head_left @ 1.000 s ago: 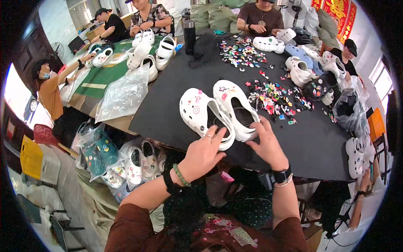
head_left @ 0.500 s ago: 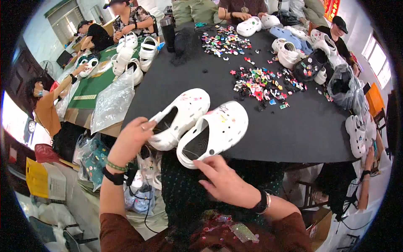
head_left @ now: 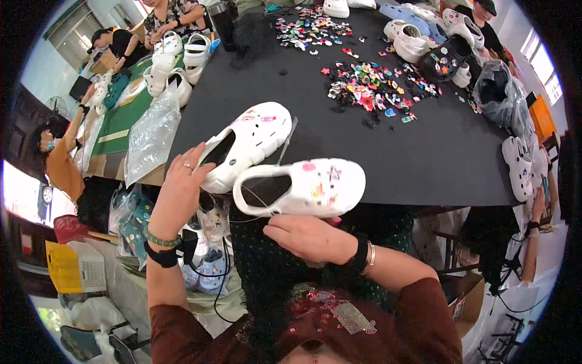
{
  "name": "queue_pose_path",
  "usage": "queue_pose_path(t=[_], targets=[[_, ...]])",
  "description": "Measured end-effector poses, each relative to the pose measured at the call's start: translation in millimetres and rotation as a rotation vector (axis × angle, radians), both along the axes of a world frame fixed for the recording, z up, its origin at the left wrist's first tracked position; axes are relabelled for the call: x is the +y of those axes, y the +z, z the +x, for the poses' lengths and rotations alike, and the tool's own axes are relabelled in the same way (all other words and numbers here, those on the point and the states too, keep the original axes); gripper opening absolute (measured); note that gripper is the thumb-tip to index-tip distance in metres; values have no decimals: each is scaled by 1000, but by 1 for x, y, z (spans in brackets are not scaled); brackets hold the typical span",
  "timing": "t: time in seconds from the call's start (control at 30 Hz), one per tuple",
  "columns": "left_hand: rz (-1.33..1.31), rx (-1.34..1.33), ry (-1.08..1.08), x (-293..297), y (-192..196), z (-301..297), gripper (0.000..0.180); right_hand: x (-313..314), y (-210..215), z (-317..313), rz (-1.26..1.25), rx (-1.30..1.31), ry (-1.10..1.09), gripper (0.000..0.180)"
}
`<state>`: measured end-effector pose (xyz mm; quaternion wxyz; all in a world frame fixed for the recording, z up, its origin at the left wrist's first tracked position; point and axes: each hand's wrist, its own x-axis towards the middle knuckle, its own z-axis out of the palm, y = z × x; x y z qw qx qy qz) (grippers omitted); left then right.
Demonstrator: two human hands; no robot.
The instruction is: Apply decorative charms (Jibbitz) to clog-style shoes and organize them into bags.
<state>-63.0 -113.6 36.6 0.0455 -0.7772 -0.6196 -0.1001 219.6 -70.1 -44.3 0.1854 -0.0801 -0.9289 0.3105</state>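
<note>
Two white clogs with coloured charms on their toes are at the near edge of the black table. My left hand [head_left: 180, 185], a ring on one finger, grips the left clog [head_left: 264, 124] by its heel end. The right clog [head_left: 337, 197] lies sideways, toe to the right, tilted so its top and side show. My right hand [head_left: 311, 238] holds it from below along its near side; the thumb is partly hidden behind it. A thin clear tie [head_left: 288, 143] runs between the two clogs, and a loop of it crosses the right clog's opening.
Piles of small colourful charms [head_left: 370, 88] lie on the black table [head_left: 418, 173]. White and blue clogs [head_left: 409, 43] and a clear plastic bag [head_left: 494, 91] stand at the right. Left are a green-topped table [head_left: 115, 130], more clogs and co-workers. A dark bottle [head_left: 222, 27] stands farther back.
The right clog has turned clockwise and tipped, its toe now pointing right. My right hand has shifted under its side. The left clog has moved slightly left, and the view has tilted downward.
</note>
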Motion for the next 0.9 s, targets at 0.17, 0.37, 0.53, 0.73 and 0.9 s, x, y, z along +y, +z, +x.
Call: queue_pose_path(t=[0.17, 0.37, 0.53, 0.73, 0.9], targets=[[5, 123, 110, -23, 31, 47, 53, 23, 19, 4, 186, 165, 35, 23], [217, -502, -52, -26, 31, 116, 29, 13, 9, 8, 165, 160, 32, 11], [-90, -861, 145, 11, -20, 133, 31, 16, 3, 9, 279, 286, -3, 15], [-285, -1059, 131, 63, -25, 130, 38, 18, 9, 23, 256, 107, 74, 16], [-480, -1211, 142, 76, -20, 145, 42, 19, 23, 39, 177, 105, 56, 14]])
